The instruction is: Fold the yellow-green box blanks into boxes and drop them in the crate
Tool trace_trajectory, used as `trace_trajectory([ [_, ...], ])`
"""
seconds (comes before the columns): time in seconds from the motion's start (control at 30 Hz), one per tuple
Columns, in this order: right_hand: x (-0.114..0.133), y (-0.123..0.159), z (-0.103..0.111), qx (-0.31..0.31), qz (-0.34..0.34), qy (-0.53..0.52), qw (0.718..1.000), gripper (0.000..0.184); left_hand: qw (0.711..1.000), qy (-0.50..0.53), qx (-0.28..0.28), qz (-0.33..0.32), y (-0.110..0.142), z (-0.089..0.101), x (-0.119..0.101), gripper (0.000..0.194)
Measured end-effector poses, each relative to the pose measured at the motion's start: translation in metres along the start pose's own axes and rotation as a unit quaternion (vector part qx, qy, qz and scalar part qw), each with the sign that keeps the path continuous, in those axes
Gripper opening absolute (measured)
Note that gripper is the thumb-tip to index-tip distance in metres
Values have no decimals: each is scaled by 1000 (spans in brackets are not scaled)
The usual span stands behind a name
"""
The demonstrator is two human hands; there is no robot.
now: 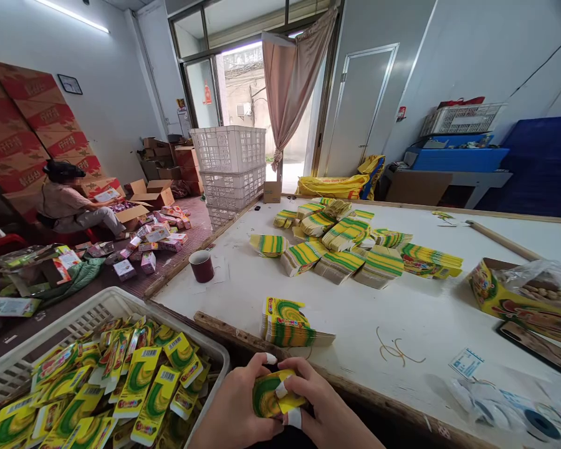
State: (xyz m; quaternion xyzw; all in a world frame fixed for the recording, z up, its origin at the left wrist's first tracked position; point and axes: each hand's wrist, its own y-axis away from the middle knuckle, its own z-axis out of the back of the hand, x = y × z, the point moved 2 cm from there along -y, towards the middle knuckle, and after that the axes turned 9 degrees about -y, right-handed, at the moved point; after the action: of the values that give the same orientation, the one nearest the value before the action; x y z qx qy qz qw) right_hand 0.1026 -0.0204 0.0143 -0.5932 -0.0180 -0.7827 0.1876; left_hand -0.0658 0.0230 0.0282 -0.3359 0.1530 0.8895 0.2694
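Observation:
Between both hands, in front of the table edge, is a small yellow-and-green carton. My left hand grips it from the left, thumb and fingers around its side. My right hand closes on its right side; white tape wraps several fingertips. Just beyond the hands stands a stack of flat yellow-green cartons at the table's near edge. To the left, a white plastic crate holds many folded cartons of the same print.
On the white table lie bundled flat cartons, rubber bands, a mug, a phone, tape rolls and an open display box. A person sits at far left among small boxes. Stacked crates stand behind.

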Motion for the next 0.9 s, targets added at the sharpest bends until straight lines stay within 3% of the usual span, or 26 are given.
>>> trace_trajectory([
  [0.2,4,-3,-4,12,-28,-24,999,9,1000,26,15,3,5,4,4,62],
  [0.37,7,0,3,39,-54,-96,993,22,999,26,44,6,7,6,0,56],
  [0.6,-7,-2,-11,-8,-66,-225,972,30,999,-22,20,23,4,2,1,64],
  [0.73,-10,-14,-21,-28,-50,-208,977,39,999,-34,-8,26,3,7,5,59],
  [0.9,-4,-20,-18,-6,-28,-121,992,20,999,15,-27,21,4,13,13,60],
])
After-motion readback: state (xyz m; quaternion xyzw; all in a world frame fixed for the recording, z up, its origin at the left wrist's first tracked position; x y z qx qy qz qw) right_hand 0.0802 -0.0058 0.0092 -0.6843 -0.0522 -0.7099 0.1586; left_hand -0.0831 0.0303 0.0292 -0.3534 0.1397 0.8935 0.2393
